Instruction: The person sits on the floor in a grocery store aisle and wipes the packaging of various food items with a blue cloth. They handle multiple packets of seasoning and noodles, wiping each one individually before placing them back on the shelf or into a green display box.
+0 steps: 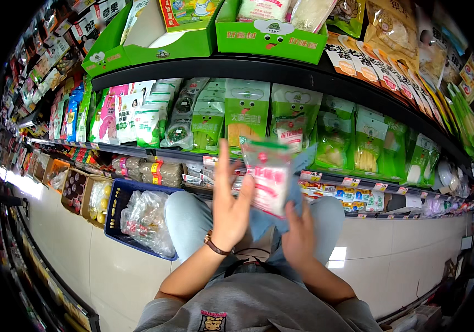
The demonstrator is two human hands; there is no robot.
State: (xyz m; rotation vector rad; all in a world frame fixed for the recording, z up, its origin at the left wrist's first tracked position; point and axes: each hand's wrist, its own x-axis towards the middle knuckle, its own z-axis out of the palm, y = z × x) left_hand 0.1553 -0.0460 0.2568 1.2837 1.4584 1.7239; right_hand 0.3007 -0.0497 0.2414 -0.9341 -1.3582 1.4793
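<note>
A clear plastic food packet (269, 182) with a green top strip, pink print and white contents is raised in front of the shelf, slightly tilted and blurred. Behind it a blue cloth (299, 182) shows at the packet's right side and below. My right hand (299, 234) grips the cloth and the packet's lower right corner. My left hand (233, 203) is upright at the packet's left edge, index finger extended and fingers apart. Its thumb is at that edge; whether it presses on the packet is unclear. Similar green packets (247, 108) stand in a row behind.
Green display boxes (272, 39) sit on the black upper shelf (203, 68). A price-tag rail (336, 180) edges the shelf before me. Left of my knees (189, 220) stands a blue plastic crate (114, 216) with clear bags (147, 224). Cartons (96, 199) line the tiled floor (66, 236) beyond it.
</note>
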